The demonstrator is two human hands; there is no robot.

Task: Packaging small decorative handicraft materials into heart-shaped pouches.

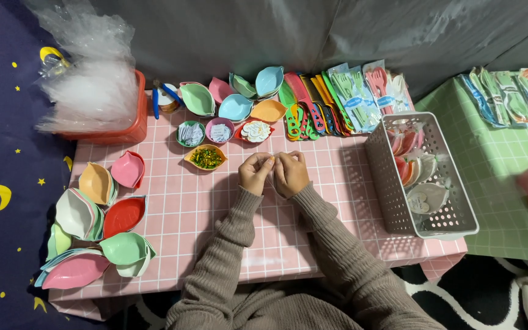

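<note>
This looks like a home packing station set up on the floor. A low worktop [178, 201] in pink checked cloth stands before the hands [274, 173], with stacked leaf-shaped dishes [93, 214] to their left, a white basket [423, 177] to their right, bagged cutlery sets [352, 91] beyond, and a moon-patterned rug [7, 183] underneath.

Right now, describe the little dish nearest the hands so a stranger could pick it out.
Start at the pink checked table. Just beyond the left hand lies a row of small dishes. The nearest is the yellow leaf-shaped dish, the only one holding green and yellow bits.
</note>
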